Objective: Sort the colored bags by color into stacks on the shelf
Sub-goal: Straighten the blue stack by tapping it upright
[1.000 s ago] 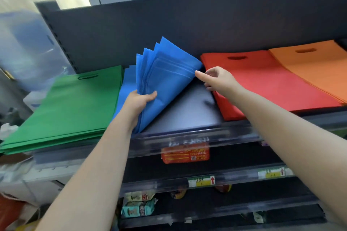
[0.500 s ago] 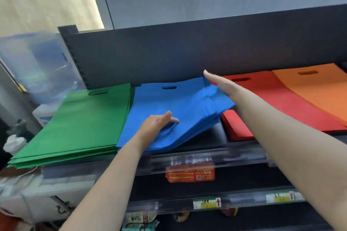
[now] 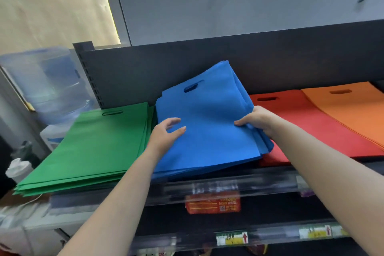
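The long dark metal shelf point(image 3: 228, 174) held four flat piles of cloth bags. At nine o'clock lay the green cloth bag stack point(image 3: 89, 147). In the middle sat the blue cloth bag stack point(image 3: 207, 131), with its far end tipped up against the back wall. At three o'clock lay the red cloth bag stack point(image 3: 307, 124), and past it the orange cloth bag stack point(image 3: 349, 110).

It looked like the blue pile was being tidied. The left hand point(image 3: 164, 133) rested on top with fingers loosely spread. The right hand point(image 3: 255, 120) gripped the pile's right edge, thumb on top and fingers curled under.

Next, the blue pile probably needed laying down flat between green and red.
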Action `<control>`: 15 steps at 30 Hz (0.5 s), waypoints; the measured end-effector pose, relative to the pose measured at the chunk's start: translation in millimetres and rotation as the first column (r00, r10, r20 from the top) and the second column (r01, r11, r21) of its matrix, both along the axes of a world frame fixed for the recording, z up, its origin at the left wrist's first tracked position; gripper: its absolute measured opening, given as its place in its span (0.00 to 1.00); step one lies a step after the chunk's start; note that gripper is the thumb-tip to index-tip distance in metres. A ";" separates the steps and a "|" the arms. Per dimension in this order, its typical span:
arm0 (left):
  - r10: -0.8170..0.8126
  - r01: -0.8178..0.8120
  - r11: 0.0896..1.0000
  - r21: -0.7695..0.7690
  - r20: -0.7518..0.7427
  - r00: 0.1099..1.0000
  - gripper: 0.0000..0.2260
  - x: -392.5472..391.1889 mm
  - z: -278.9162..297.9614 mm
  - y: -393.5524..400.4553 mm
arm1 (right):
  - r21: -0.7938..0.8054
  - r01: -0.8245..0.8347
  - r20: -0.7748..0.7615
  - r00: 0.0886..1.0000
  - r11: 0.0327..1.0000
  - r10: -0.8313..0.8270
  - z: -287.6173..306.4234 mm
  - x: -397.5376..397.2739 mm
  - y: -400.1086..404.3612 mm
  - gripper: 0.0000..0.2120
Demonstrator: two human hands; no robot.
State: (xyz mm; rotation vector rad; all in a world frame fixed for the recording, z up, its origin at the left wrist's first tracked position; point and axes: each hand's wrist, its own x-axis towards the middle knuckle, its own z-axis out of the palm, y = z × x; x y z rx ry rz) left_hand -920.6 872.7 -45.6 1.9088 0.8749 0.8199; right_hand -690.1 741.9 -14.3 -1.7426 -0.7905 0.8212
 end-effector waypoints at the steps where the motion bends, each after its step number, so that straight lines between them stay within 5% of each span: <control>1: 0.075 -0.074 0.997 0.034 -0.029 0.997 0.17 -1.9 3.7 8.0 | 0.049 0.010 -0.003 1.000 0.999 -0.010 5.3 7.8 -4.7 0.12; 4: 0.212 -0.211 0.975 -0.068 0.001 0.977 0.35 -5.2 13.8 25.4 | 0.167 0.015 -0.059 0.998 0.986 -0.005 21.9 29.5 -19.6 0.11; 6: 0.174 -0.141 0.954 -0.266 0.104 0.979 0.40 -3.9 21.6 31.1 | 0.235 -0.010 -0.114 0.993 0.972 0.037 27.5 37.7 -26.5 0.12; 9: 0.010 0.135 0.918 -0.373 0.362 0.932 0.33 -0.7 35.9 32.1 | 0.309 -0.061 -0.155 0.981 0.949 0.114 27.6 35.9 -28.2 0.16; 15: 0.031 0.103 0.982 -0.158 0.676 0.736 0.17 -6.9 66.8 43.6 | 0.492 -0.070 -0.118 0.982 0.868 0.147 36.0 22.5 -4.2 0.10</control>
